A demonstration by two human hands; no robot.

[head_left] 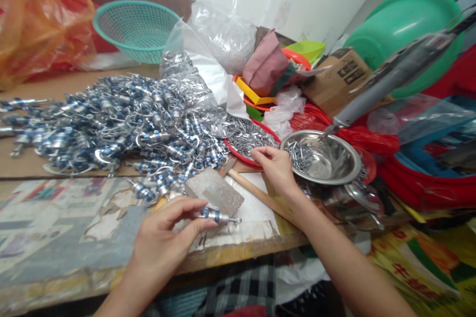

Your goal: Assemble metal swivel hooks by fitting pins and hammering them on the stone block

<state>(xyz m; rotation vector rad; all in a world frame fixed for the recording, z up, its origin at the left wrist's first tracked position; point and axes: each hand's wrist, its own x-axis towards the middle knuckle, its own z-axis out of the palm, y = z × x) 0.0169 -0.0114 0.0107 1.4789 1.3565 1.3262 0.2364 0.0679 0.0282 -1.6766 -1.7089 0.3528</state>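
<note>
My left hand [163, 237] pinches a small silver-and-blue cylindrical metal fitting [219, 216] between thumb and fingers, its thin tip pointing right. The fitting is just in front of a flat grey metal block [215, 190] on the bench. Over the near right edge of a red dish [243, 157] of small flat metal pieces [250, 137], my right hand [277, 168] has thumb and forefinger together; anything between them is too small to make out. A wooden handle [256, 193] lies under my right wrist. Many similar fittings [111, 114] are heaped at the left.
Right of the dish stands a steel bowl [351, 161] with metal pins [299, 156]. A grey rod-shaped tool [390, 79] slants down over it. Behind are a teal basket [137, 29], a clear plastic bag [223, 34], a cardboard box [338, 79] and a green basin [405, 29].
</note>
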